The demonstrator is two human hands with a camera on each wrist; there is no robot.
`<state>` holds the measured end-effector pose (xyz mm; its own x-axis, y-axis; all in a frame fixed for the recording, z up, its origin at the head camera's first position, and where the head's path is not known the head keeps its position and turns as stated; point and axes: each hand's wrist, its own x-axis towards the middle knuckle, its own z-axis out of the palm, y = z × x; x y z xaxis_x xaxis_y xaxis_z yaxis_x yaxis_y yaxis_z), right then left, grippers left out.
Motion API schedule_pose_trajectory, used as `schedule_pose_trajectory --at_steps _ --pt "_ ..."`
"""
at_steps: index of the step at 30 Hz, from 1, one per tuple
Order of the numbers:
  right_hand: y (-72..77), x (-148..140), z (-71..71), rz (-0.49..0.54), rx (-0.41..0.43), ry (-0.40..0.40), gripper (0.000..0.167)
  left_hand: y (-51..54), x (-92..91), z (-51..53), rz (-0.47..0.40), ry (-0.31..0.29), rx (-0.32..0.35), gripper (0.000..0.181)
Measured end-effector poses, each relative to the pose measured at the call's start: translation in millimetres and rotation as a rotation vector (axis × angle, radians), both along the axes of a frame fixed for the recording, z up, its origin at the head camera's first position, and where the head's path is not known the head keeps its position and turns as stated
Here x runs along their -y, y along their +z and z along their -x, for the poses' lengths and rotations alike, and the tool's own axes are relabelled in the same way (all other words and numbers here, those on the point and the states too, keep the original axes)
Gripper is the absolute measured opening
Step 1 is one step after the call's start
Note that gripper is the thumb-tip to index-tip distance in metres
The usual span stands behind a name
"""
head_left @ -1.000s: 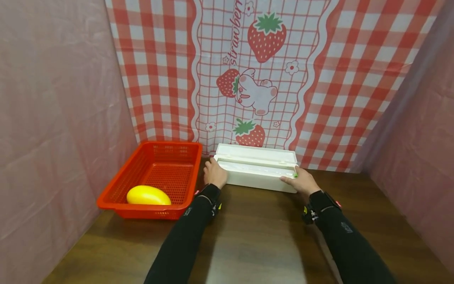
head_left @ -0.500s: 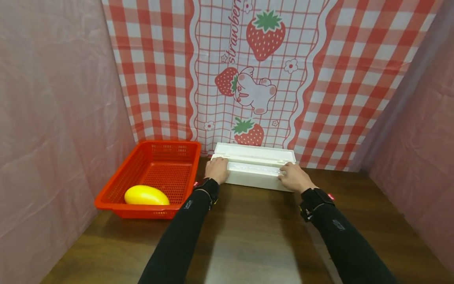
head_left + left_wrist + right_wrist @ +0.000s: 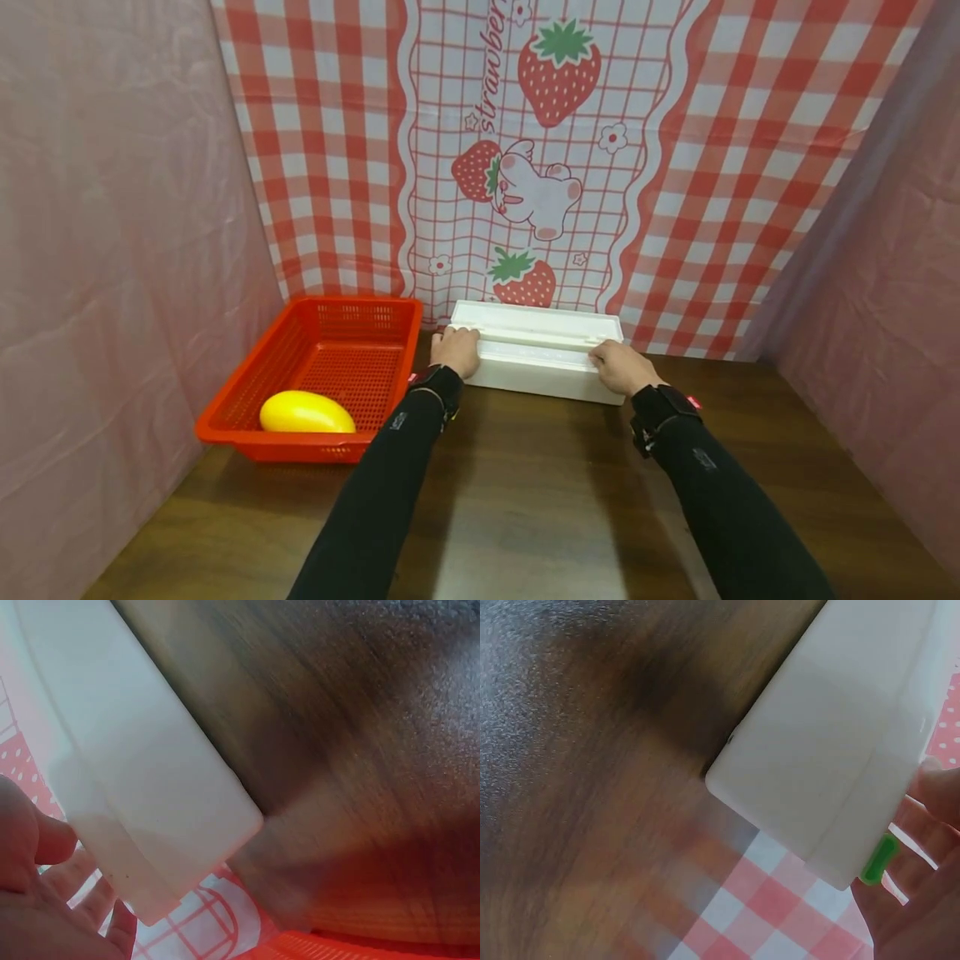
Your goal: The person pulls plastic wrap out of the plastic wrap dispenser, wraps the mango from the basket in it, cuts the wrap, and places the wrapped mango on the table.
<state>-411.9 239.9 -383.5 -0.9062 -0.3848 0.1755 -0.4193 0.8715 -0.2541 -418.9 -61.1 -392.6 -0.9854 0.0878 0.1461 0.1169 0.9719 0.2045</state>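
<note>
A long white box (image 3: 536, 380), which looks like a cling film dispenser, stands on the table near the back curtain. Its lid (image 3: 537, 318) is raised at the back, and something clear and shiny lies along the top opening. My left hand (image 3: 455, 352) grips the box's left top end, fingers bent over the edge. At the opposite end my right hand (image 3: 624, 368) does the same, thumb and fingers about the upper corner. In the right wrist view a green slider (image 3: 880, 859) shows beside those fingers. Some fingertips are hidden behind the box.
Left of the box stands a red plastic basket (image 3: 217, 435) holding a yellow mango-like fruit (image 3: 307, 412). A checked strawberry curtain (image 3: 337, 167) hangs right behind, and pink cloth walls bound both sides of the wooden table (image 3: 532, 500).
Both hands have moved from the box's ends up onto its top edge, the right one also shifting inward. The green slider is now covered in the head view. The box stays put.
</note>
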Motion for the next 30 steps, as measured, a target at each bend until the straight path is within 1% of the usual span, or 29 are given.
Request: schedule_pose_trajectory --at_steps 3,5,9,11,14,20,22,25,28,30 --pt "3.3 3 0.8 -0.003 0.02 -0.012 0.026 3.8 1.0 -0.7 0.009 -0.003 -0.017 0.033" --pt "5.0 5 0.5 -0.003 0.028 -0.019 0.028 4.9 2.5 -0.3 0.015 0.004 -0.019 0.032" --pt "4.5 10 0.3 -0.004 0.036 -0.047 0.033 1.4 6.3 2.9 0.029 0.021 -0.015 0.032" --pt "2.9 11 0.0 -0.005 0.029 -0.062 0.032 -1.0 7.7 4.8 0.033 0.021 -0.017 0.032" --pt "0.3 10 0.0 0.0 -0.007 -0.08 0.031 -3.7 8.3 6.8 0.02 0.023 -0.044 0.028" --pt "-3.3 4 0.7 0.018 -0.083 -0.117 0.031 -7.4 4.8 8.5 -0.051 0.046 -0.17 0.02" --pt "-5.0 2 1.1 0.023 -0.114 -0.122 0.03 -9.3 3.0 8.8 -0.067 0.058 -0.203 0.019" --pt "-7.9 2 1.4 0.028 -0.154 -0.113 0.026 -12.1 0.8 8.8 -0.078 0.073 -0.234 0.017" --pt "-11.2 4 2.5 0.03 -0.192 -0.114 0.021 -13.6 -0.1 8.6 -0.079 0.079 -0.244 0.016" --pt "-13.3 4 3.6 0.018 -0.202 -0.122 0.018 -13.9 0.0 8.5 -0.085 0.079 -0.24 0.016"
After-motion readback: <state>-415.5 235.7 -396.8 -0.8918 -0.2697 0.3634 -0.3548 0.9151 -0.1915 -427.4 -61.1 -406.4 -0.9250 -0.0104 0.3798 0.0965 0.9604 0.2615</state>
